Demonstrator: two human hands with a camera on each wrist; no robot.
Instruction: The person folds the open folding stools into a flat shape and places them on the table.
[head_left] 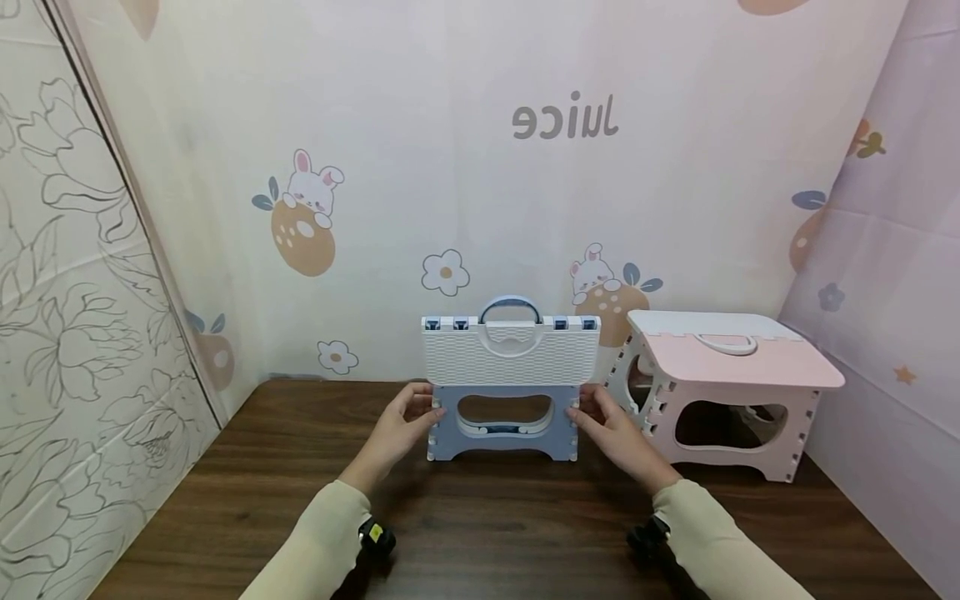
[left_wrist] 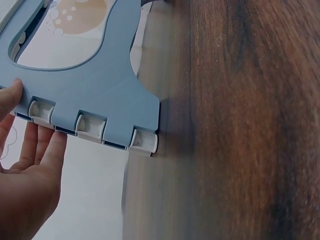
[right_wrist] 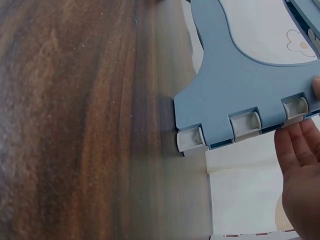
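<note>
A blue-and-white folding step stool (head_left: 512, 372) stands upright in the head view, folded fairly flat, its white textured top panel hanging over the blue leg panel. Its carry handle (head_left: 512, 302) sticks up at the top. My left hand (head_left: 401, 427) holds the stool's left side edge, thumb in front and fingers behind. On the opposite edge, my right hand (head_left: 612, 431) grips in the same way. White hinge pieces (left_wrist: 91, 125) line the edge beside the left fingers. In the right wrist view, the blue leg panel (right_wrist: 260, 90) has its foot at the tabletop.
To the right stands an unfolded pink-and-white step stool (head_left: 738, 362), close to my right hand. The dark wooden table (head_left: 480, 525) lies beneath both stools. A printed curtain (head_left: 450, 167) hangs behind, with other cloth panels at the left and right.
</note>
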